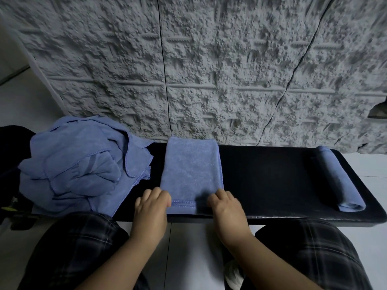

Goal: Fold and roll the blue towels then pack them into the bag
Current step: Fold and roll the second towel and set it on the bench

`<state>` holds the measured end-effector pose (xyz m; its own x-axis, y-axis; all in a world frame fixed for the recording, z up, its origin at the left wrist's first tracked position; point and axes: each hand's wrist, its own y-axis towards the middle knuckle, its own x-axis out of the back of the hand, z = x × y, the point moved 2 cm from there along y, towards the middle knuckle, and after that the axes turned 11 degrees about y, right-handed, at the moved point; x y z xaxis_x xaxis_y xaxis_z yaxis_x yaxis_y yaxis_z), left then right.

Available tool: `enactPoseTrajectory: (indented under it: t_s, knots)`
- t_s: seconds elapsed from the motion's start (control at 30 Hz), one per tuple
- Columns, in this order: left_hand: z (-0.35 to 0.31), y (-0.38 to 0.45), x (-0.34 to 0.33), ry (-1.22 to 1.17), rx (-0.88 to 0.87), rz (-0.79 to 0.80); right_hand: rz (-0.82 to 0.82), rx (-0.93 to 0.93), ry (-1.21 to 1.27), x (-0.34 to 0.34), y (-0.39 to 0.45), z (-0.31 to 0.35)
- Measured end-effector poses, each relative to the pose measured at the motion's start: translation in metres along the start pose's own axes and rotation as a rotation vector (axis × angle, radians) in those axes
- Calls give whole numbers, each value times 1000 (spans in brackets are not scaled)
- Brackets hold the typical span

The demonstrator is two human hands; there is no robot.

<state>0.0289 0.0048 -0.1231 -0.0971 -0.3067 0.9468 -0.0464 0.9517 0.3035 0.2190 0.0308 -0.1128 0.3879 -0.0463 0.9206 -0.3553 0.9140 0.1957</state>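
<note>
A blue towel folded into a long strip (191,170) lies flat across the middle of the black bench (268,181). My left hand (151,203) pinches its near left corner, fingers curled over the stitched hem. My right hand (225,204) grips the near right corner the same way. A heap of loose blue towels (83,164) sits at the bench's left end. One rolled blue towel (337,178) lies at the right end. No bag can be clearly made out.
A rough grey textured wall (209,70) rises directly behind the bench. Pale floor tiles (188,248) show between my knees in dark plaid trousers (79,248). A dark object (10,143) sits at the far left behind the towel heap.
</note>
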Motion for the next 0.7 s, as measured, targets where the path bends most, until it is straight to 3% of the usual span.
enactPoseTrajectory:
  t_s: [0.33, 0.5, 0.6, 0.7]
  knots:
    - [-6, -17, -6, -48, -55, 15, -63, 8, 179, -10, -4, 2]
    - [-9, -17, -10, 26, -23, 19, 17, 29, 180, -11, -7, -3]
    - [-10, -16, -11, 52, -26, -6, 155, 34, 211, -11, -7, -9]
    - [-6, -11, -9, 55, -42, -36, 97, 29, 212, -12, -8, -8]
